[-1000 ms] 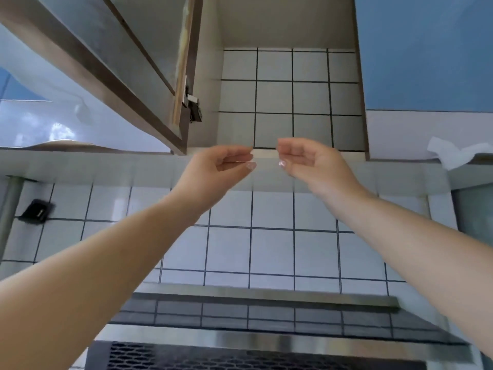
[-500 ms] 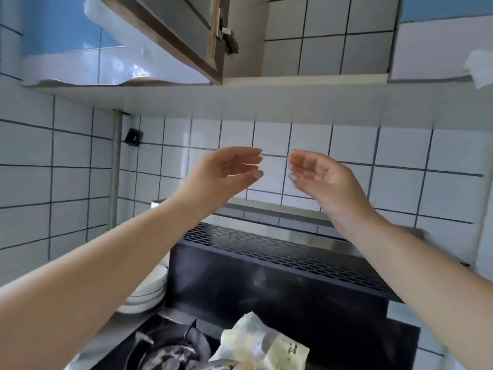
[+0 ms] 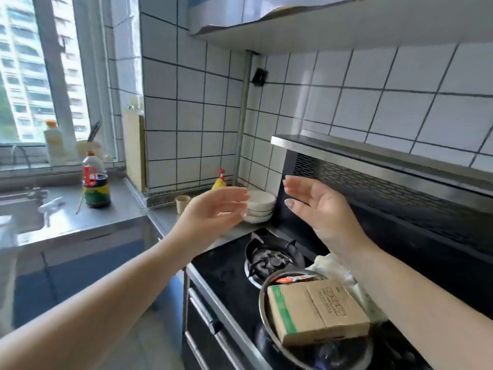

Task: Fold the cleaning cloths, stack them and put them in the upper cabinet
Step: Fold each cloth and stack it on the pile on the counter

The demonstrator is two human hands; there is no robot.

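1. The black stove fills the bottom of the view, with a round burner on top.
2. The steel counter sits to the left, under the window.
3. A metal pot rests on the stove, and a brown box lies on it.
4. The left hand is up in the air over the stove. Its fingers are straight, loose and hold nothing.
5. The right hand is up too, palm facing the left hand. Its fingers are straight, a little apart and hold nothing.
6. White bowls are stacked in the corner.
7. A dark bottle stands on the counter.
8. No cleaning cloths can be seen.
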